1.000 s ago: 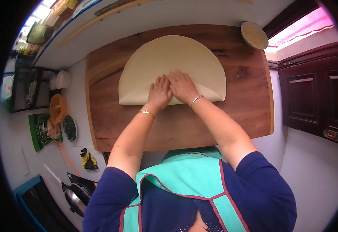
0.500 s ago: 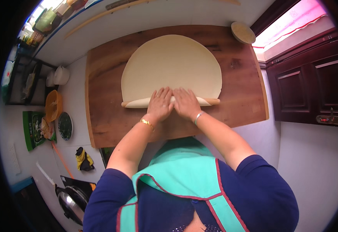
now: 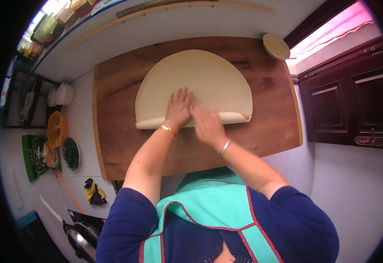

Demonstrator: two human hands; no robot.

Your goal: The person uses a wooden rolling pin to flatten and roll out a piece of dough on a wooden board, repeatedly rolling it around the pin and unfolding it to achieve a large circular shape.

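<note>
Dough sheet (image 3: 196,72) lies in the middle of the wooden board (image 3: 270,127), its near edge rolled up, and here's the change: half a second ago the rolling pin (image 3: 246,116) poked out at both ends; now only its right tip shows inside the roll. More dough seems wrapped round it, so the rolling looks further along. Left hand (image 3: 180,106) has moved far, flat on the dough, fingers stretched, grasping nothing; right hand (image 3: 208,125), blurred, comes over the roll, loosely open, its exact contact impossible to tell.

Containers now! Far right, a round bowl (image 3: 267,50) with something pale inside. Over left, an orange basket (image 3: 54,117) with pale contents, unclear; nearer, a dish (image 3: 79,153), dark green within, food or pattern uncertain; farther, a white pot (image 3: 65,94), contents hidden.
</note>
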